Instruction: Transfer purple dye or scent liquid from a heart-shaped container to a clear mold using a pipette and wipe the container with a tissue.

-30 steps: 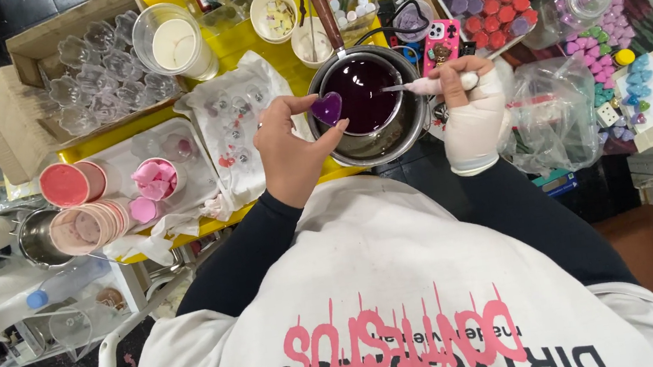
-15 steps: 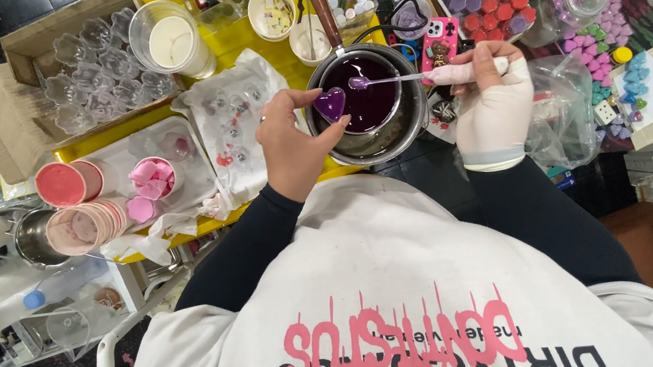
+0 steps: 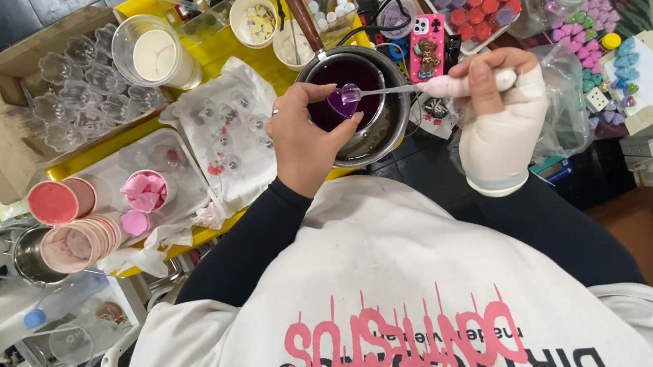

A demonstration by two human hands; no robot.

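Bright, even overhead light fills the scene, with soft, short shadows. The yellow table [image 3: 231,50] looks saturated. Glare glints off the metal pot [image 3: 386,130] and the clear cups [image 3: 73,82]. Focus is sharp centrally; corners curve and darken slightly.

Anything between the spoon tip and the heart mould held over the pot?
Nothing visible. The spoon in the right hand reaches straight to the purple heart mould, which the left hand holds over the pot; its tip sits at the mould's rim.
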